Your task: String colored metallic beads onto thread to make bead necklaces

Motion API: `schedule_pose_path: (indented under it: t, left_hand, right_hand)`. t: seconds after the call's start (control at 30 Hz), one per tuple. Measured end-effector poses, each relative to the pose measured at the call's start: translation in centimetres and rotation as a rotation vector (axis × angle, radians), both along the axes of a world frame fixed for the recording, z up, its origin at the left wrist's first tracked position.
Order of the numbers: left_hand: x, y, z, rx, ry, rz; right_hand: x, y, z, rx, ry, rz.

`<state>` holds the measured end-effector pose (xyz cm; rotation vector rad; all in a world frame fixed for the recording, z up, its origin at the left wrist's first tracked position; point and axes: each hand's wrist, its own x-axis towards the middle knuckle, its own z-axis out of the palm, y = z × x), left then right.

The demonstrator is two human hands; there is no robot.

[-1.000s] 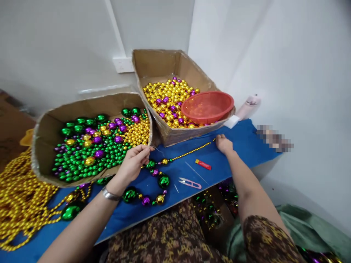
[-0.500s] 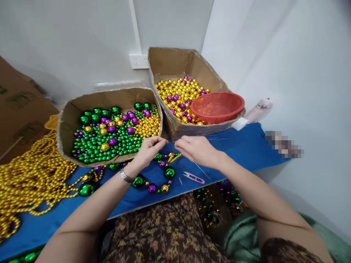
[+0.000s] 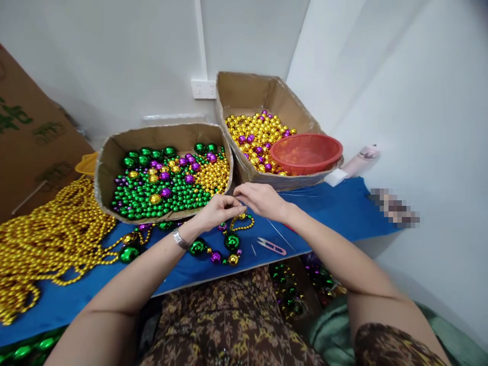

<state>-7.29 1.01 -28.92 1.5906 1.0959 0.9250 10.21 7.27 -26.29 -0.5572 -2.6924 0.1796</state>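
Observation:
My left hand point(image 3: 220, 211), with a metal watch at the wrist, pinches thumb and forefinger together above the blue cloth. Touching or almost touching it, my right hand point(image 3: 262, 199) is also closed in a pinch. A thin clear thread point(image 3: 241, 204) shows faintly between the fingertips; its ends are hidden. Just below the hands lies a bead garland point(image 3: 232, 241) of large green, purple and gold beads, with a loop of small gold beads point(image 3: 249, 223) beside it. Pink thread snips point(image 3: 272, 246) rest to the right, near a short needle-like piece point(image 3: 254, 249).
A carton point(image 3: 99, 175) of green, purple and gold beads stands behind the hands. Next to it is another carton point(image 3: 293, 96) with gold and purple beads and a red basin point(image 3: 305, 170). Gold bead strands point(image 3: 57, 239) are heaped left. A pale bottle point(image 3: 360, 160) stands at right.
My hands have come together, the left moving right toward the right one. The small gold bead loop now shows more openly below them. The view has shifted slightly.

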Motion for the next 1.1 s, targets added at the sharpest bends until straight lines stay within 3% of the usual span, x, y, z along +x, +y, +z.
schedule_pose_path:
  t: [0.13, 0.2, 0.33, 0.43, 0.53, 0.63, 0.8, 0.93, 1.03, 1.1]
  left_hand:
    - [-0.7, 0.3, 1.0, 0.097, 0.105, 0.055]
    - [-1.6, 0.5, 1.7, 0.151, 0.147, 0.099]
    - [-2.2, 0.8, 2.7, 0.347, 0.324, 0.173]
    - [-1.3, 0.9, 2.7, 0.453, 0.463, 0.165]
    - [-0.2, 1.1, 2.4, 0.446, 0.453, 0.124]
    - [0.1, 1.3, 2.3, 0.378, 0.356, 0.087]
    - [0.0, 1.0, 3.8, 0.268, 0.153, 0.055]
    - [0.1, 0.5, 7.1, 0.277, 0.153, 0.086]
    - [0.1, 0.3, 10.5, 0.356, 0.167, 0.102]
    - [0.2, 0.2, 12.9, 0.409, 0.166, 0.117]
  right_hand:
    - [1.9, 0.8, 1.3, -0.105, -0.111, -0.169]
    - [3.2, 0.9, 2.2, -0.325, -0.079, -0.168]
    - [3.5, -0.7, 3.6, -0.89, 0.396, 0.018]
    - [0.8, -2.4, 4.1, -1.097, 0.737, 0.145]
    - [-2.7, -3.0, 4.4, -1.215, 0.958, 0.187]
    - [-5.2, -2.4, 5.1, -1.237, 1.086, 0.125]
    - [-6.7, -1.5, 8.5, -1.06, 1.104, 0.001]
    - [-6.7, -2.1, 13.5, -0.912, 1.093, -0.046]
    - [-6.4, -3.0, 18.3, -0.844, 1.144, -0.121]
    - [-6.4, -3.4, 21.0, -0.803, 1.161, -0.099]
